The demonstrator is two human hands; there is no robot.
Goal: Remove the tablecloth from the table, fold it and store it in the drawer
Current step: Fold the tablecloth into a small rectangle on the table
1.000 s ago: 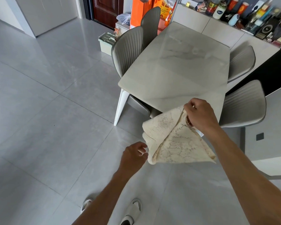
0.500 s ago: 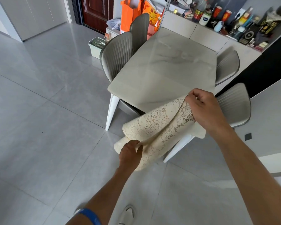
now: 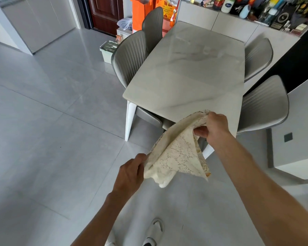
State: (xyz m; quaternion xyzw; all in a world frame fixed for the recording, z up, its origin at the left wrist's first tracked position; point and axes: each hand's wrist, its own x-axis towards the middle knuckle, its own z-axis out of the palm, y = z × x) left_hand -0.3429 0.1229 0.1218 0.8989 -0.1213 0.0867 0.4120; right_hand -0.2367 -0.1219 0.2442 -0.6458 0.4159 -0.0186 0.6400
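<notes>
While both hands grip it, tablecloth hangs folded.

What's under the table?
Under the table you can see white legs and a grey chair seat pushed in. The cloth and right hand cover the near corner, so the rest is hidden.

Both arms bare, reaching fwd & down from bottom of view. Left hand lower & nearer the body, back of hand up, fingers curled, pinching the low edge of the tablecloth. Right hand higher & further out, arm nearly straight, thumb under, fingers curled round the cloth's top corner. Hands well apart.
</notes>
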